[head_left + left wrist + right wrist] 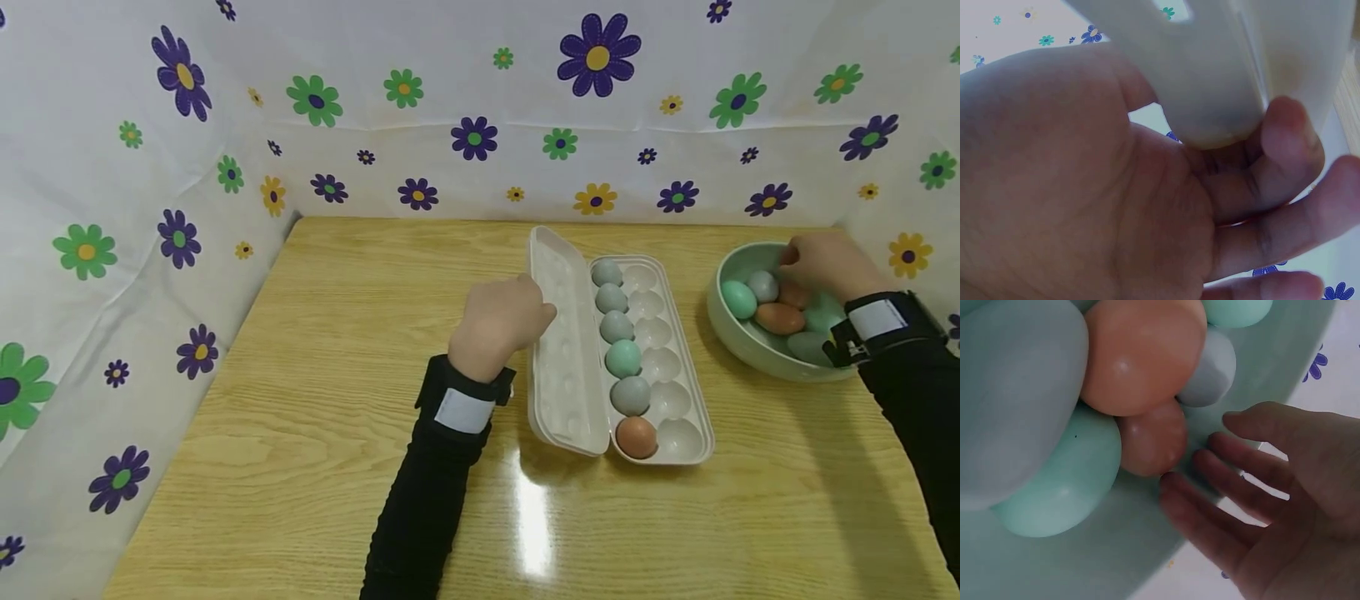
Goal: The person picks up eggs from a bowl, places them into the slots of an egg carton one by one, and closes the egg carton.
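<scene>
A pale egg carton (662,365) lies open on the table with its lid (566,358) raised on the left. My left hand (501,327) grips the lid's outer edge, fingers curled round it in the left wrist view. Grey eggs (617,327), a green egg (623,358) and a brown egg (636,437) fill the left row; the right row's cups are bare. My right hand (834,262) reaches over the rim of a light green bowl (738,343) of eggs. In the right wrist view its fingers (1200,515) are spread loosely beside a small-looking brown egg (1154,437), holding nothing.
The bowl also holds green eggs (1063,481), grey eggs (1016,394) and another brown egg (1147,350). A wooden table (322,358) bears everything. Flower-patterned cloth (435,92) hangs behind and along both sides.
</scene>
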Demonstrator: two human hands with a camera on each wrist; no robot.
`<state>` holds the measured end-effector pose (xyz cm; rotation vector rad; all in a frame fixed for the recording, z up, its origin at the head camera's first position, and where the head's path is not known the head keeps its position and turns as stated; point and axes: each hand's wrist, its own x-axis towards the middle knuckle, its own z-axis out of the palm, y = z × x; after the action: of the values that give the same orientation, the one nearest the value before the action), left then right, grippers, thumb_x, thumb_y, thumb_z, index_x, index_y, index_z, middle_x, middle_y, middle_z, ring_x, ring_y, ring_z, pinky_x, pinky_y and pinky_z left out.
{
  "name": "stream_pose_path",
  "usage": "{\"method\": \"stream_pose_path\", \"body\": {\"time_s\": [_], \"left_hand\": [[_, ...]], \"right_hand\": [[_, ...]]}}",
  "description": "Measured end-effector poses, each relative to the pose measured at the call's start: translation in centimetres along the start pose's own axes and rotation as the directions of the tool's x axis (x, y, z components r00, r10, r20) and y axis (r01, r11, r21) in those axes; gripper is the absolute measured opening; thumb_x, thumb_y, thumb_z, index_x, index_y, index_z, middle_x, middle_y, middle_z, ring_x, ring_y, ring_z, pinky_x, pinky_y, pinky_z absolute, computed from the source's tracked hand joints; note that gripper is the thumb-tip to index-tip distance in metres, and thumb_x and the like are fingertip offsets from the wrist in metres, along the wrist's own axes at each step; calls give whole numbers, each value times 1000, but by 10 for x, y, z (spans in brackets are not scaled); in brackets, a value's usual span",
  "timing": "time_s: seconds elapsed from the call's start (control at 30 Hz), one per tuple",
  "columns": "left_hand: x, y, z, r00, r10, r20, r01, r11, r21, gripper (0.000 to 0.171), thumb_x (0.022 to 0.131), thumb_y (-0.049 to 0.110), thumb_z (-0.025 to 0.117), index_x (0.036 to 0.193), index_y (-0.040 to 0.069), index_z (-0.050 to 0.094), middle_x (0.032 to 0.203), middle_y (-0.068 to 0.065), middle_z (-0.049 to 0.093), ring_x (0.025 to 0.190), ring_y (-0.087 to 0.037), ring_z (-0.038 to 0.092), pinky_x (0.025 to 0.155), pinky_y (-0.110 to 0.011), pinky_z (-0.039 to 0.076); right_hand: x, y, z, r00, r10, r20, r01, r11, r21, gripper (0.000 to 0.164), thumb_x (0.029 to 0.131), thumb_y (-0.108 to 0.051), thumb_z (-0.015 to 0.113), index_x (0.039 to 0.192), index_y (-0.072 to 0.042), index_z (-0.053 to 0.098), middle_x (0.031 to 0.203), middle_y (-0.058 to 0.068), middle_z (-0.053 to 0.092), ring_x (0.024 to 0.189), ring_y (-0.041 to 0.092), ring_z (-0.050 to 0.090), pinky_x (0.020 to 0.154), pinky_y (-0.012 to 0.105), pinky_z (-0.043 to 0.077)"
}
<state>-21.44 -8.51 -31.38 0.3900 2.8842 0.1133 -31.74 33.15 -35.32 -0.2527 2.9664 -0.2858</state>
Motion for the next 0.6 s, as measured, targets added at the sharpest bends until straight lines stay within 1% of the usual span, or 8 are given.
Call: {"method": "stream_pose_path", "body": {"time_s": [0.03,0.13,0.2,0.27,0.37,0.47,0.53,0.6], "left_hand": [[0,0,0,1000,1,-1,-1,1000,3,41,97,39,35,107,6,57,81,-3,57,69,-16,55,59,-31,43],[0,1,-1,1000,4,-6,-4,1000,0,39,97,38,35,103,6,56,80,-3,57,68,-16,54,58,-31,43],[0,2,-1,1000,4,-8,-4,1000,-1,39,97,38,35,103,6,55,79,-3,56,66,-16,54,57,-31,42],[0,3,-2,1000,5,-6,-5,1000,-5,38,97,38,36,103,6,55,77,-3,56,65,-16,54,55,-30,42],[0,3,-2,1000,8,-1,-8,1000,-4,38,97,38,36,101,7,56,77,-3,56,66,-16,54,55,-30,42],[0,3,-2,1000,4,0,-4,1000,-5,37,97,38,36,99,7,56,77,-3,56,66,-16,54,56,-30,42],[0,2,-1,1000,-1,0,1,1000,-3,38,97,38,36,102,6,56,78,-3,56,66,-16,54,56,-30,42],[-1,1,0,1000,-7,3,7,1000,0,40,97,38,36,107,5,55,79,-3,56,66,-16,54,56,-30,42]], "right_hand": [[-2,-1,1,1000,12,4,-12,1000,0,30,87,-19,53,100,9,56,89,24,58,81,37,51,74,55,40],[-10,-6,1,998,57,34,-58,998,25,22,84,-18,51,80,3,55,72,16,53,68,32,48,63,45,40],[-16,-10,2,995,84,48,-87,995,51,19,81,-15,51,67,-2,51,62,9,47,59,27,45,56,39,34],[-21,-13,4,993,100,64,-104,992,65,23,79,-13,51,58,-8,44,55,3,39,52,23,40,52,35,28],[-22,-14,7,989,119,85,-125,990,66,24,82,-15,52,60,-6,48,57,4,42,55,24,43,53,36,31],[-19,-12,13,988,124,93,-131,989,73,24,85,-20,54,71,-1,53,66,9,49,64,27,46,59,41,36],[-16,-10,18,989,124,78,-130,988,86,25,86,-23,56,79,1,55,73,12,52,69,30,47,62,44,38],[-14,-10,23,992,123,41,-127,987,102,26,85,-24,57,82,2,55,74,13,52,70,31,47,62,44,38]]}}
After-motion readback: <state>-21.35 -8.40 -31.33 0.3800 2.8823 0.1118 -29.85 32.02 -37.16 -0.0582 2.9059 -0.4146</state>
